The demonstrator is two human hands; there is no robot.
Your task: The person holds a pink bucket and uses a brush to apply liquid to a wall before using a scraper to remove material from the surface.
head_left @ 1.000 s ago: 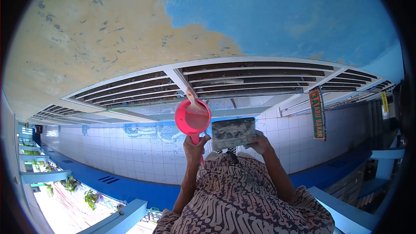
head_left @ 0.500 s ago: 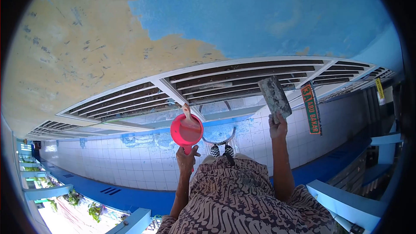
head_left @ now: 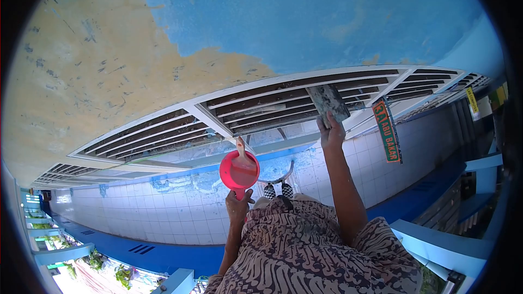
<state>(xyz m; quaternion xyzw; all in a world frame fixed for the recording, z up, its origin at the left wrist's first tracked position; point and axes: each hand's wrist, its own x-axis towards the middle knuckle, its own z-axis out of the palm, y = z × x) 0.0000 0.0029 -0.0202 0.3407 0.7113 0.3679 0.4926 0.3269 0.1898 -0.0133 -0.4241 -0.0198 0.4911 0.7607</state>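
Observation:
My left hand point(head_left: 238, 206) grips the handle of a red dipper point(head_left: 238, 176). A brush or spatula with a light handle point(head_left: 241, 147) leans inside the dipper, its handle sticking up past the rim. My right hand point(head_left: 332, 130) is raised and pinches the lower end of a flat, grey, stained slab point(head_left: 328, 102). The slab is tilted and shows in front of the louvred vents. Above the vents the wall is part blue paint point(head_left: 305, 22) and part bare tan surface point(head_left: 131, 60).
White-framed louvres point(head_left: 261, 98) cross the view. A green and red sign point(head_left: 386, 132) hangs right of the slab, a yellow one point(head_left: 472, 100) farther right. Below are white tiles point(head_left: 180, 212), a blue ledge point(head_left: 163, 253) and light blue railing beams point(head_left: 441, 245). My checkered shoes point(head_left: 278, 190) show low at centre.
My right hand and the slab have moved up and to the left, and the forearm is more extended. The dipper has shifted slightly right, and the whole view has shifted a little.

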